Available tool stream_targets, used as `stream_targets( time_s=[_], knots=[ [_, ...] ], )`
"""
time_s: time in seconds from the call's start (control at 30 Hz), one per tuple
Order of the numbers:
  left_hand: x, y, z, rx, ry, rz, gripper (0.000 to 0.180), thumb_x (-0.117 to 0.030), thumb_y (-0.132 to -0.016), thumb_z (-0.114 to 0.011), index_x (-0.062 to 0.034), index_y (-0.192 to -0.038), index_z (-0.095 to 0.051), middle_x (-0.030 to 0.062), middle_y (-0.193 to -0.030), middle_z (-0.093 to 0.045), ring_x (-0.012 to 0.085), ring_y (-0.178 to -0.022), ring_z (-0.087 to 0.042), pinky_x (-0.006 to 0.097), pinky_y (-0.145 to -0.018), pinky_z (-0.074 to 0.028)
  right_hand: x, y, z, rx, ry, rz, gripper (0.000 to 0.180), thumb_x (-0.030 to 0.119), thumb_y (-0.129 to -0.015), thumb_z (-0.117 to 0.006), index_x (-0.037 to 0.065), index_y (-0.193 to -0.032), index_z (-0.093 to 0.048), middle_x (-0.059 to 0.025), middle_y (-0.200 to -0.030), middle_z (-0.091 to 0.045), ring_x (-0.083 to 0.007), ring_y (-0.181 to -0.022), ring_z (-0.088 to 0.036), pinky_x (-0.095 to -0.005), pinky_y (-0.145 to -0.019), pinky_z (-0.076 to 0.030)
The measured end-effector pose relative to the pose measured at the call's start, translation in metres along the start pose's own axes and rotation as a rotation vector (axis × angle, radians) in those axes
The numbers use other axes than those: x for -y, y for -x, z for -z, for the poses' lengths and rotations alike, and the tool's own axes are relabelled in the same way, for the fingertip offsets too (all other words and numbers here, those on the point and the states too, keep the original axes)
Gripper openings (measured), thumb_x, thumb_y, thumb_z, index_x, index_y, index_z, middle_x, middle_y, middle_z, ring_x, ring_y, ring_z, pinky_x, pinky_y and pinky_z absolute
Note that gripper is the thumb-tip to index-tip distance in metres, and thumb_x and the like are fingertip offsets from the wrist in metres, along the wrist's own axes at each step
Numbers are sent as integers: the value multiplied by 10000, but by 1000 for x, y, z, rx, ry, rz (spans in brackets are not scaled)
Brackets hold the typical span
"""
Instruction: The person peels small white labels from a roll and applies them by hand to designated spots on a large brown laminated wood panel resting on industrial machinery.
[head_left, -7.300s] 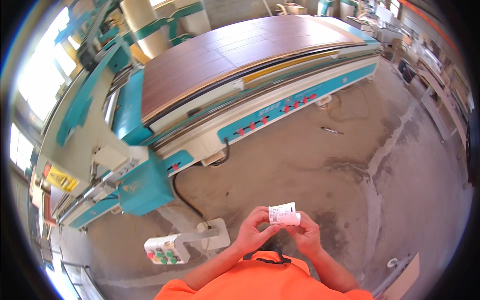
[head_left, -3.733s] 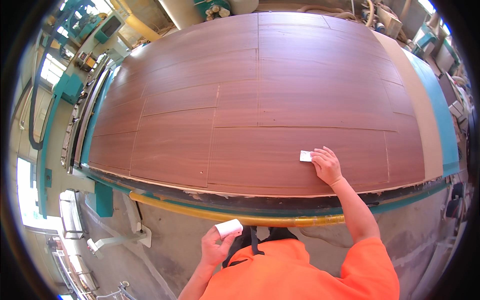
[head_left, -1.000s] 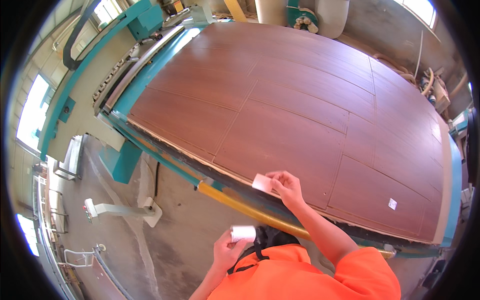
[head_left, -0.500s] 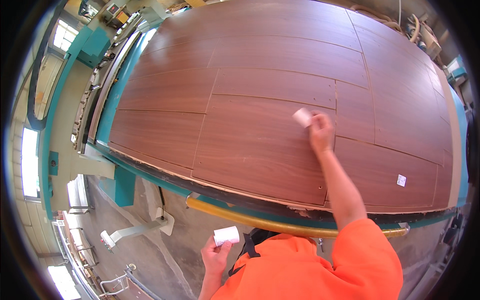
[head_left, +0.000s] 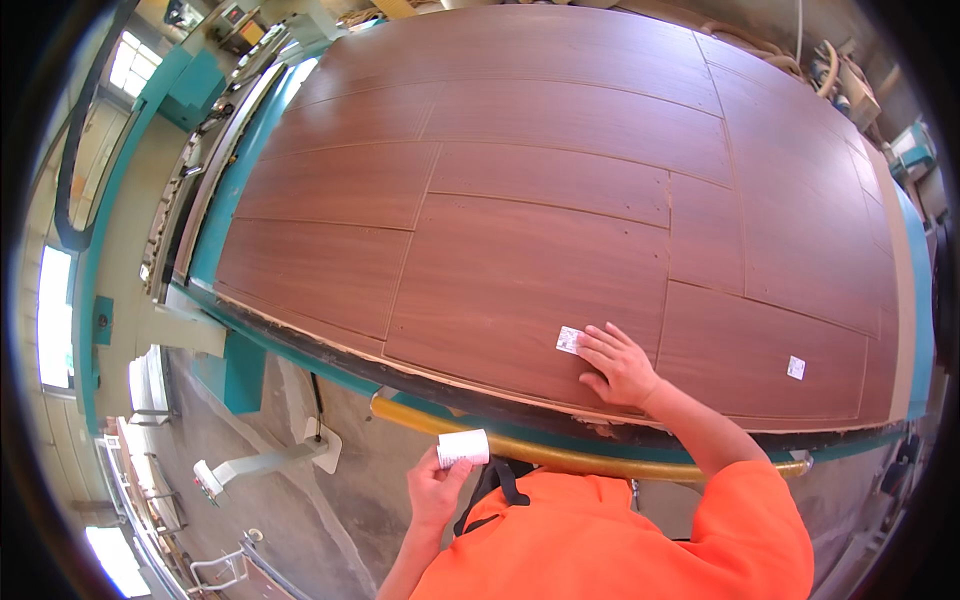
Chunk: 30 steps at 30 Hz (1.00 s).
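Note:
My right hand [head_left: 620, 365] lies flat on a large brown wood-grain board [head_left: 520, 210], its fingertips pressing a small white label [head_left: 569, 340] onto a cut panel near the board's front edge. Close to my chest, my left hand [head_left: 438, 488] grips a small white roll of labels [head_left: 463, 448], held over the floor below the machine's edge. A second white label [head_left: 796, 367] is stuck on the panel further right. The board is cut into several rectangular panels.
The board rests on a teal machine bed [head_left: 235, 235] with a yellow rail [head_left: 560, 455] along its front. A white pedestal arm [head_left: 265, 463] stands on the concrete floor at lower left. Hoses and machine parts [head_left: 835, 75] lie at the far right.
My right hand has drawn back toward the board's front edge and now presses a label on a nearer panel. The left hand still holds the roll by my chest.

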<state>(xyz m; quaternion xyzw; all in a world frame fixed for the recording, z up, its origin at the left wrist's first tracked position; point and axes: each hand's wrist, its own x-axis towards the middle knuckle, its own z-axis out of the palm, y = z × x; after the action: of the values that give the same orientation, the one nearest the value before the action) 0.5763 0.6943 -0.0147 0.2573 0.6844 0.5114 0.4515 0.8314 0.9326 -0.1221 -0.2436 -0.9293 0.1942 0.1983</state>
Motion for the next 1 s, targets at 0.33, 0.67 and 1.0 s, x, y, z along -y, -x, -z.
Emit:
stream_targets(
  time_s=[0.33,0.67,1.0],
  knots=[
    [-19,-28,-6,-74,367,124,233,-86,-920,-610,99,-1059,-642,164,-1019,-684,248,-911,-683,363,-806,-571,31,13,8,308,141,-157,794,508,-869,-566,-24,-1428,-377,-205,-1532,-298,-347,-1450,-218,-440,-1183,-177],
    [-12,-18,15,-150,633,247,254,-165,-929,-627,67,-1033,-638,127,-949,-678,182,-752,-638,322,-680,-535,149,-95,-1,-116,-662,59,354,64,-698,-762,44,-1028,-633,-154,-1133,-621,-347,-1049,-598,-404,-887,-496],
    [-13,-5,71,-169,376,-99,276,-144,-926,-641,18,-1148,-618,88,-1107,-649,189,-1010,-623,318,-848,-504,226,-136,-40,147,-1003,-189,171,72,-755,-765,34,-782,-601,-39,-768,-567,-128,-696,-537,-260,-641,-445]
  ],
)
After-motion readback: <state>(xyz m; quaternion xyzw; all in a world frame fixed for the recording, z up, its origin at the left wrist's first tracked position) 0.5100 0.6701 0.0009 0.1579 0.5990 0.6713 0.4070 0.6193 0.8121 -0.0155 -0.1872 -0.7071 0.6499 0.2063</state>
